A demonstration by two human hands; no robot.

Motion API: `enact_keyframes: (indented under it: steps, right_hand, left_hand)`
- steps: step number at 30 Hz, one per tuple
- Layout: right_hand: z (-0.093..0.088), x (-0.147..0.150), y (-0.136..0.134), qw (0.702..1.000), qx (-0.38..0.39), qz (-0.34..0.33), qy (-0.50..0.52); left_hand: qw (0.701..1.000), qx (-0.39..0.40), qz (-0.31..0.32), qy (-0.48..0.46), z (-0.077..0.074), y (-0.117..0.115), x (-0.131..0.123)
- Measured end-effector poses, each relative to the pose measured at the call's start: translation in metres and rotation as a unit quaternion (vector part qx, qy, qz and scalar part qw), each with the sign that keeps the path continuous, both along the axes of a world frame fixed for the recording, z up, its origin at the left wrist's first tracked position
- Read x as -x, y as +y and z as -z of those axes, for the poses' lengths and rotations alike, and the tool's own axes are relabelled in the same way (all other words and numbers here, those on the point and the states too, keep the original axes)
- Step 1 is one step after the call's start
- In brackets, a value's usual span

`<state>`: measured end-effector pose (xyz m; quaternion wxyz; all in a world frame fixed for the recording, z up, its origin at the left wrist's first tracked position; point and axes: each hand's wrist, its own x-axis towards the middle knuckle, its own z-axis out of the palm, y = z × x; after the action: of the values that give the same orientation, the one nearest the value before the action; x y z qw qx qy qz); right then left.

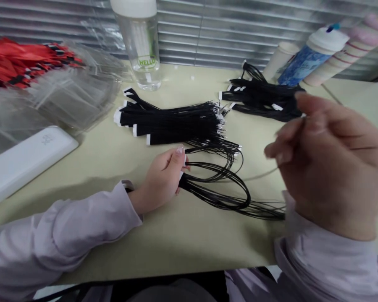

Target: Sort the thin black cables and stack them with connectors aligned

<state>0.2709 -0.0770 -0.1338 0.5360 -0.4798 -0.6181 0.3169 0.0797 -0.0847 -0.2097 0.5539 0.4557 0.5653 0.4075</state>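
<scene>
Pinched in my left hand (164, 176) are the white connectors of a looped black wire bundle (217, 197), whose loops spread to the right over the table. My right hand (330, 155) is raised at the right, blurred, its fingers closed on a thin dark wire (264, 174) that runs back toward the bundle. Just beyond my left hand lies a pile of black cables (176, 123) with white connectors at the left and loose ends at the right. Another black cable pile (261, 96) rests behind my right hand.
A clear bottle (145, 54) stands at the back. Clear plastic bags (72, 96), red bundled items (15, 61) and a white device (28, 161) lie at the left. A blue tube (308, 56) and pink cylinder (346, 52) are at the back right, before window blinds (214, 33).
</scene>
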Motion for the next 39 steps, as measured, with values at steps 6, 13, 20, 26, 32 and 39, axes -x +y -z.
enact_keyframes:
  steps: [6,13,20,26,32,39]
  right_hand:
    - [0.019,0.021,-0.001,0.963,0.032,-0.096,-0.251]
    - [0.025,0.025,0.002,0.949,0.008,-0.057,-0.311]
    - [0.027,0.028,0.001,0.947,0.014,-0.051,-0.318]
    - [0.027,0.028,0.001,0.944,-0.007,-0.062,-0.323]
    - [0.031,0.025,0.002,0.931,-0.123,-0.116,-0.324]
    - [0.038,0.023,0.004,0.909,-0.16,-0.107,-0.37]
  left_hand:
    - [1.0,-0.001,-0.003,-0.022,0.0,-0.001,-0.001]
    - [1.0,0.002,0.001,-0.03,-0.002,-0.001,0.0]
    - [1.0,-0.012,0.019,-0.013,-0.002,-0.002,0.001]
    - [1.0,-0.01,0.019,-0.016,-0.002,-0.002,0.0]
    - [1.0,-0.014,0.023,-0.012,-0.001,-0.002,0.001]
    - [0.998,-0.042,0.044,0.01,-0.001,-0.003,0.003]
